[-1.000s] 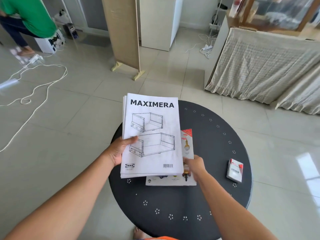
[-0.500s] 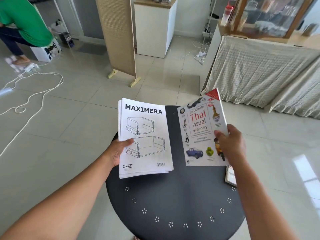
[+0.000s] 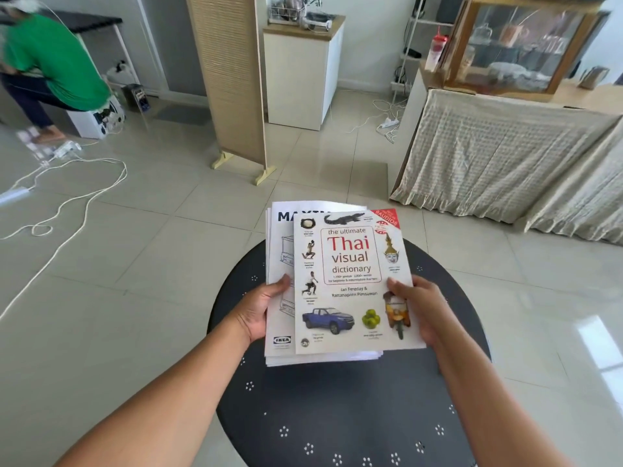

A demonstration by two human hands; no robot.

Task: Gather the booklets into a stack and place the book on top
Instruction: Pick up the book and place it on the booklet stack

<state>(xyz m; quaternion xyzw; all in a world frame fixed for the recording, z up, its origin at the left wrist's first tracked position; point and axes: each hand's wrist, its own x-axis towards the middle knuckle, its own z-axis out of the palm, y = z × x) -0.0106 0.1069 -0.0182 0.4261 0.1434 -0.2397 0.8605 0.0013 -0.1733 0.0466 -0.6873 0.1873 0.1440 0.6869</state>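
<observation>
Your left hand (image 3: pixel 261 311) grips the left edge of the stack of booklets (image 3: pixel 279 291), thumb on top of the white cover. Your right hand (image 3: pixel 421 308) clasps the right edge of the book (image 3: pixel 354 281), thumb pressed on its cover near the printed tuk-tuk. The book, a Thai visual dictionary, lies face up on the stack, shifted toward the right so the booklets' left strip and top edge show. You hold both above the round black table (image 3: pixel 354 416). Beyond, 1 person in a green shirt (image 3: pixel 54 62) bends over on the tiled floor (image 3: pixel 151 247).
</observation>
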